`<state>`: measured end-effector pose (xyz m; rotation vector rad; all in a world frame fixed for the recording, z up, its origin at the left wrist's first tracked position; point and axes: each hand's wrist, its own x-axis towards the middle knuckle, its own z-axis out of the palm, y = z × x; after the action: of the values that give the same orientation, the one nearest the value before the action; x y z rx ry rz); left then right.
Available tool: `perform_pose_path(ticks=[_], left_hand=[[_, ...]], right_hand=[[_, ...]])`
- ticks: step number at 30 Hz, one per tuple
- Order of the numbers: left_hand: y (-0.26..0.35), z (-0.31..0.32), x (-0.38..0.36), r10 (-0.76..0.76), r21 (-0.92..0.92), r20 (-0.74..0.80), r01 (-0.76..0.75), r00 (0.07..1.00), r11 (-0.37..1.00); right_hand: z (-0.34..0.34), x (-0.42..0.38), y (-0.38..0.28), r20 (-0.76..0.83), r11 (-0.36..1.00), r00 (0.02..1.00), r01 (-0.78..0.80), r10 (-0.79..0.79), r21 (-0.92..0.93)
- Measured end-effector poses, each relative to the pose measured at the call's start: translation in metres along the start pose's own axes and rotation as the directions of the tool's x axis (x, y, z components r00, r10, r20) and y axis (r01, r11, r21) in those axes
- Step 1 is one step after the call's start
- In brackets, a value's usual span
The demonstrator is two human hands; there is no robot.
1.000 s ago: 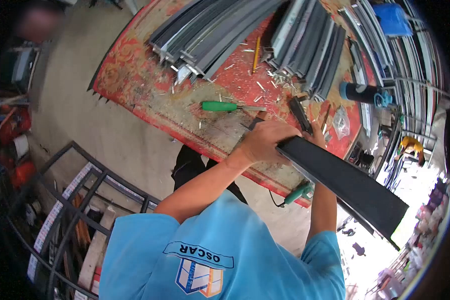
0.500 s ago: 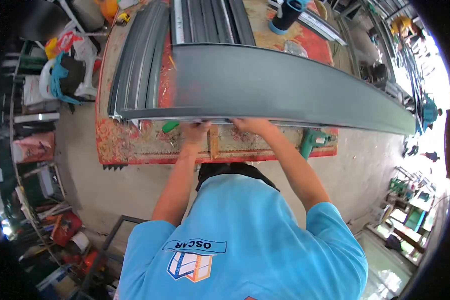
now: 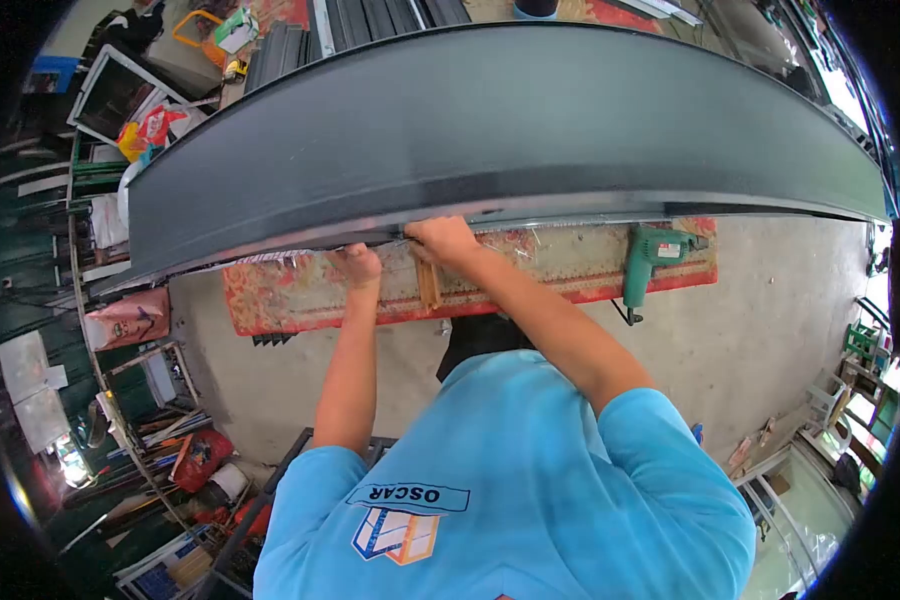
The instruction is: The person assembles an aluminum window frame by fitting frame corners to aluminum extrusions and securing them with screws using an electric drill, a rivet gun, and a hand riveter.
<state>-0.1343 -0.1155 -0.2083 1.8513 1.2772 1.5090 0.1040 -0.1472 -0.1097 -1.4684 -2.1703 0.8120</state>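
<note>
A long, wide grey metal profile (image 3: pixel 490 120) stretches across the view above the red-patterned table (image 3: pixel 310 290). My left hand (image 3: pixel 358 264) is at its lower edge, fingers wrapped round the edge and partly hidden beneath it. Just to the right, my right hand (image 3: pixel 444 240) grips the same edge with its fingers curled. A small wooden block (image 3: pixel 427 283) lies on the table below my right hand. Further right, a green power drill (image 3: pixel 655 260) rests near the table's front edge.
Behind the profile, more grey profiles (image 3: pixel 370 22) lie stacked. At the left are shelves with bags, including a pink sack (image 3: pixel 130 318). A dark metal frame (image 3: pixel 240 520) stands low at the left. A glass panel (image 3: pixel 800 510) is at the lower right.
The grey profile now extends much further left and covers more of the table and the stacked profiles. Both hands remain at its lower edge. The view has shifted.
</note>
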Motion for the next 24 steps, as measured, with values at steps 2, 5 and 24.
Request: perform_pose_path(ticks=[2,5,24], left_hand=[[-0.01,-0.008,-0.005,0.005,0.009,0.009,-0.005,1.0,1.0],[0.058,0.001,0.023,0.427,0.733,0.097,-0.355,0.899,0.581],[0.14,0.027,0.061,-0.226,-0.393,0.146,0.266,0.963,0.88]], right_hand=[[0.008,-0.003,-0.003,-0.142,1.0,0.99,-0.009,0.011,0.009],[0.026,-0.003,0.0,-0.297,0.998,0.955,-0.002,-0.017,-0.061],[-0.056,-0.145,0.03,-0.572,0.947,0.76,-0.299,0.309,0.115]])
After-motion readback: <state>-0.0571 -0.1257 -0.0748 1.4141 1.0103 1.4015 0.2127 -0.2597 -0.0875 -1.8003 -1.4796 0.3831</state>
